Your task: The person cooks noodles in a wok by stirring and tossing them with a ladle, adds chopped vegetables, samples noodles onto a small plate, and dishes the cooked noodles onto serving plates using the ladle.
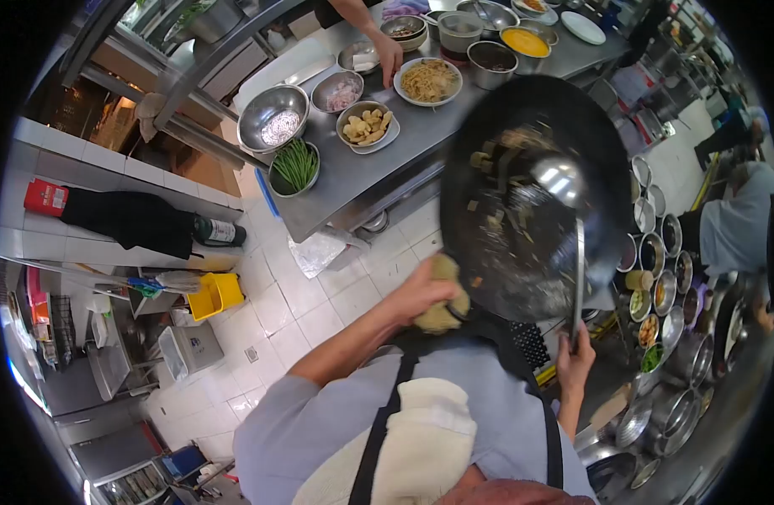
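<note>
My left hand (427,292) is closed around a folded tan cloth (442,305) at the near edge of a large black wok (601,118). The wok is tilted up in front of me, with blurred food scraps (522,189) on its inside. In my right hand (575,360) is the handle of a metal ladle (579,269). The ladle's shiny bowl lies over the wok's inner surface. Beyond the wok, a plate of noodles (429,82) stands on the steel table (336,189), with another person's hand (389,57) at its rim.
Bowls of green beans (294,167), yellow chunks (366,124) and sliced meat (337,91) stand on the table. At right, several ingredient pots (649,252) crowd a counter, and another person (740,219) bends nearby. A yellow bucket (214,296) is at left.
</note>
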A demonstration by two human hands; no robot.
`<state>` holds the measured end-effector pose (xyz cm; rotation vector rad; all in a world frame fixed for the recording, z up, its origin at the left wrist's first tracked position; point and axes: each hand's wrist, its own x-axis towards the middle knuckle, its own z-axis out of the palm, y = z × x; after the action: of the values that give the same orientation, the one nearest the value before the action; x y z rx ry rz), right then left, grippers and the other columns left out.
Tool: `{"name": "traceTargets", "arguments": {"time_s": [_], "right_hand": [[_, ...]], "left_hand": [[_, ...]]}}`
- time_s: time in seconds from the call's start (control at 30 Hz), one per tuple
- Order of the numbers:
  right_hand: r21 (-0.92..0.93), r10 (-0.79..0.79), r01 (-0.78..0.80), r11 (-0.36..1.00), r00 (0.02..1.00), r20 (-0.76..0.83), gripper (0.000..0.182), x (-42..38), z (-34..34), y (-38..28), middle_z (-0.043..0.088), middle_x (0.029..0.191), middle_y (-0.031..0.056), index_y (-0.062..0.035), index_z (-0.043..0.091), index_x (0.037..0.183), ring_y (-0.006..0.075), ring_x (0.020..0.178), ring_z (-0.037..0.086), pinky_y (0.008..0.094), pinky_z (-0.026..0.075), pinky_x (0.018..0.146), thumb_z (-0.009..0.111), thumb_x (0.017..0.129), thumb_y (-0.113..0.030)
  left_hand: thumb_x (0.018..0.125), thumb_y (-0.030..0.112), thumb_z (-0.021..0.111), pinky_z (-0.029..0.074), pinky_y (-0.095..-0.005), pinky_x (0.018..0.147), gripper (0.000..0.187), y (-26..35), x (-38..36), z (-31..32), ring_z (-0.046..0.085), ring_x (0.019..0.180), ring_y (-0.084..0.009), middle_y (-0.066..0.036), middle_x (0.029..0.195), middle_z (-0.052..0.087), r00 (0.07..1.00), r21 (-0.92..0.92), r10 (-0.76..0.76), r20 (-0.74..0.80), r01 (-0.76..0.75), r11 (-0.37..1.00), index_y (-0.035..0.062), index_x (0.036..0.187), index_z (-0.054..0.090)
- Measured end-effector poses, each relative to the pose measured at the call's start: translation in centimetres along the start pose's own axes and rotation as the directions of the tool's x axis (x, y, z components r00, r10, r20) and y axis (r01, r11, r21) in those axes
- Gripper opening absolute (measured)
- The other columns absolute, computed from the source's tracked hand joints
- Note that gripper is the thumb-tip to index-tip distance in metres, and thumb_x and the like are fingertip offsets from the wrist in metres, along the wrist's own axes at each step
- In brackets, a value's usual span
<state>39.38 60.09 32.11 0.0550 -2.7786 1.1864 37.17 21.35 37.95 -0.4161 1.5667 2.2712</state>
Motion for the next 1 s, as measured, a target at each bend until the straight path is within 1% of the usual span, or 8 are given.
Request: {"name": "traceTargets", "arguments": {"time_s": [0.1,0.17,0.37,0.43,0.47,0.6,0.8,1.0], "right_hand": [[0.144,0.033,-0.006,0.99,0.982,-0.184,0.044,-6.8,-4.4,2.3,0.068,0.108,0.0072,0.0053,0.056,0.134,0.0087,0.078,0.057,0.0272,0.048,0.064,0.062,0.09,0.005],[0.311,0.384,-0.32,0.895,0.907,-0.171,0.047,-13.0,-8.6,2.3,0.066,0.111,0.0082,0.006,0.052,0.138,0.0131,0.088,0.06,0.0266,0.048,0.077,0.062,0.092,0.004],[0.34,0.511,-0.384,0.859,0.698,-0.502,0.045,-35.5,-9.0,9.1,0.062,0.115,0.008,0.0051,0.048,0.14,0.0128,0.089,0.058,0.0248,0.047,0.077,0.06,0.097,-0.003],[0.69,0.881,-0.561,0.457,0.395,-0.261,0.04,-42.3,-8.4,9.0,0.06,0.115,0.0073,0.0051,0.054,0.132,0.0133,0.101,0.056,0.026,0.046,0.088,0.062,0.094,-0.002],[0.669,0.761,-0.388,0.633,0.468,-0.448,0.031,-44.9,-6.1,12.0,0.06,0.104,0.0042,0.0037,0.059,0.124,0.0093,0.087,0.054,0.0235,0.046,0.073,0.062,0.093,-0.002],[0.851,0.91,-0.322,0.414,0.139,-0.39,0.032,-46.9,-12.8,7.3,0.046,0.061,-0.0029,-0.002,0.054,0.125,0.0056,0.04,0.039,0.0239,0.032,0.037,0.058,0.094,-0.006],[0.923,0.921,-0.002,0.384,-0.064,-0.384,0.033,-51.2,-20.4,8.3,0.042,0.06,-0.0018,-0.0008,0.051,0.127,0.007,0.038,0.04,0.0252,0.034,0.035,0.056,0.095,-0.009],[0.858,0.854,-0.194,0.475,-0.133,-0.503,0.03,-47.4,-33.6,12.7,0.046,0.064,-0.0013,-0.0032,0.052,0.124,0.0057,0.039,0.039,0.0238,0.033,0.034,0.057,0.096,-0.011]], "left_hand": [[0.081,0.009,0.07,0.054,-0.0296,0.079,0.076,-0.5,1.2,7.0,0.061,0.096,-0.0151,-0.01,0.113,0.059,0.966,0.176,-0.108,0.236,0.066,0.982,-0.0061,0.146,0.033],[0.081,0.009,0.07,0.052,-0.0274,0.081,0.093,-4.1,3.1,11.8,0.061,0.099,-0.0153,-0.013,0.117,0.06,0.907,0.275,-0.108,0.407,-0.009,0.961,-0.0098,0.155,0.016],[0.081,0.008,0.064,0.052,-0.0279,0.07,0.05,-17.3,3.4,29.4,0.063,0.089,-0.0139,-0.009,0.1,0.065,0.659,0.395,-0.343,0.669,0.076,0.915,-0.0049,0.128,0.053],[0.079,0.007,0.064,0.053,-0.0301,0.062,0.035,-21.4,1.7,35.1,0.065,0.08,-0.0152,-0.008,0.091,0.067,0.558,0.435,-0.458,0.692,0.185,0.881,-0.0018,0.113,0.059],[0.08,0.007,0.064,0.054,-0.031,0.062,0.033,-23.4,1.8,37.5,0.066,0.078,-0.0159,-0.008,0.09,0.067,0.49,0.459,-0.512,0.705,0.235,0.857,-0.0013,0.112,0.06],[0.081,0.009,0.063,0.06,-0.04,0.066,0.029,-32.3,-2.7,49.1,0.071,0.075,-0.0235,-0.011,0.092,0.07,0.212,0.664,-0.77,0.602,0.401,0.63,0.0002,0.109,0.061],[0.084,0.013,0.059,0.059,-0.0476,0.069,0.027,-44.0,-8.8,63.1,0.069,0.076,-0.0309,-0.015,0.093,0.068,-0.069,0.856,-0.92,0.386,0.399,0.33,0.0018,0.108,0.058],[0.086,0.018,0.064,0.062,-0.0467,0.068,0.03,-56.3,-7.1,70.4,0.069,0.085,-0.0298,-0.013,0.097,0.065,-0.268,0.921,-0.921,0.283,0.345,0.183,0.003,0.111,0.056]]}}
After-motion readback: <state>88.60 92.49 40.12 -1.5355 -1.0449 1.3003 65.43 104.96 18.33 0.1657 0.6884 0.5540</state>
